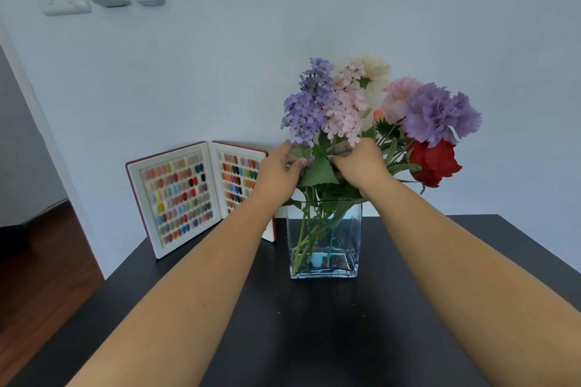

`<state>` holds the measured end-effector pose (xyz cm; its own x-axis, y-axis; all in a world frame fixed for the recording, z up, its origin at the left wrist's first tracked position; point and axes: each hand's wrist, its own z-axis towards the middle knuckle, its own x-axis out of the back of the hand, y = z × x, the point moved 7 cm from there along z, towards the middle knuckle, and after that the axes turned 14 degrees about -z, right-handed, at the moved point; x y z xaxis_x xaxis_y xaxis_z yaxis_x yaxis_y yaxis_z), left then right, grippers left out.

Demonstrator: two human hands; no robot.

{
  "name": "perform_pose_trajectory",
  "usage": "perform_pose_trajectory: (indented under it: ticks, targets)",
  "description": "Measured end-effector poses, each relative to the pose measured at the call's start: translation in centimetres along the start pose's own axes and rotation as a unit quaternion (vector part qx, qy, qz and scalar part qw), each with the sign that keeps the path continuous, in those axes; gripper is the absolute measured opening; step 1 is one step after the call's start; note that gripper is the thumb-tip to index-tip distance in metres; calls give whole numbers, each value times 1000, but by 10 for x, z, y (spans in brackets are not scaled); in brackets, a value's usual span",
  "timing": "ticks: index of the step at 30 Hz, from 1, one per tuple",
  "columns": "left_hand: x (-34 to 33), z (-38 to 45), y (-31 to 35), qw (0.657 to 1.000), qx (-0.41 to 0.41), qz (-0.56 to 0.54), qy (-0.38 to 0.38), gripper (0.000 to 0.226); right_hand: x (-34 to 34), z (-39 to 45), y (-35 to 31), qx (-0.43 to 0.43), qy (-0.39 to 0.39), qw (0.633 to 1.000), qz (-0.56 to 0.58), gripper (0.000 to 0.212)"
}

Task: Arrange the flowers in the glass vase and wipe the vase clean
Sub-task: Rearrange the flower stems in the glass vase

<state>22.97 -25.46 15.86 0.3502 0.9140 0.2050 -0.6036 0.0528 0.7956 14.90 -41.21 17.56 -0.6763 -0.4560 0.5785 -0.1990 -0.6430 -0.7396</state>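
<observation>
Glass vase [323, 239]: centre frame, upright on dark tabletop [314, 324]. Flowers [377, 116]: stems already in, heads fanned above rim. Left hand [278, 173] and right hand [361, 166]: fingers pinching stems and leaves under lilac sprigs. Arranging near done, apparently; wiping outstanding, no cloth visible. Swatch book [195, 195]: left of centre.

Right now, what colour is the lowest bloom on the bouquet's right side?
Deep red rose-like bloom, clearest in the head view.

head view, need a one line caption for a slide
Both hands, left and right, adjust flower stems in a square glass vase on a black table.
</observation>
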Motion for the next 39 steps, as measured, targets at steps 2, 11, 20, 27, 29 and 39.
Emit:
perform_pose_trajectory:
  ticks: [2,11,20,27,29,39]
  targets:
    - [-1,-1,5,1000,-10,6,-4,25,1,-4,4,7,11,1000,11,13]
    - [-9,-4,16,999,2,40,-21,42,5,-11,12,9,18,1000,18,7]
    - [14,-20,11,991,-39,125,4,37,34,-76,28,65,97,984,132,45]
    - [20,-28,14,995,-27,93,38,37,51,-116,96,2,224,951,216,33]
    - [16,-25,11,996,2,91,27,39,41,-102,110,-53,148,960,232,21]
    - [-9,-17,20,994,54,84,-34,46,21,-20,79,-103,-103,961,235,71]
